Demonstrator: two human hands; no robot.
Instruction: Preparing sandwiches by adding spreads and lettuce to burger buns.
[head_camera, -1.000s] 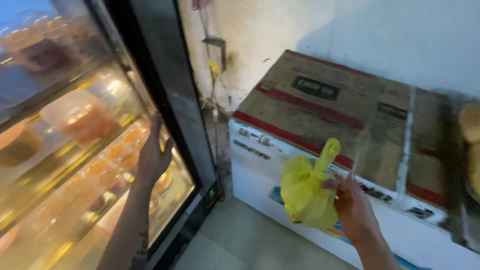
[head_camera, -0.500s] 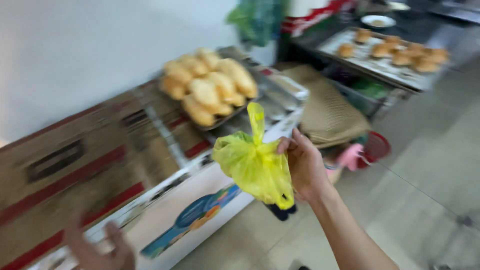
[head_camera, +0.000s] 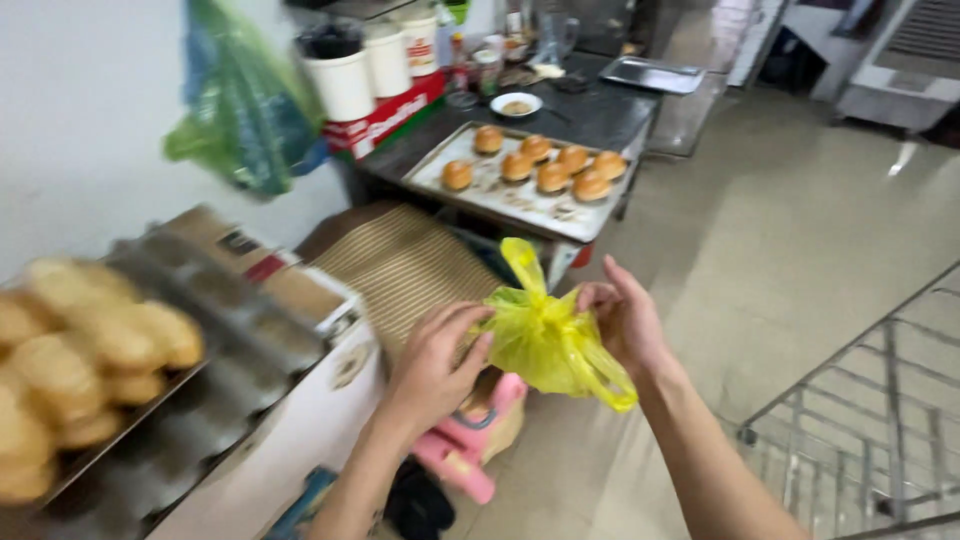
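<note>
Yellow plastic bag (head_camera: 550, 335) clamped in both grips, left hand (head_camera: 435, 365) and right hand (head_camera: 625, 325).

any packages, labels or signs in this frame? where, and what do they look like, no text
Yellow plastic bag: held between left hand and right hand, crumpled, knotted top.
Green plastic bag: hanging by the wall, upper left, blurred.
Red carton: on the dark counter, flat, white lettering, under white tubs.
Cardboard sheet: on the white chest, brown, dark label patch and red strip.
No screens or signs.
</note>
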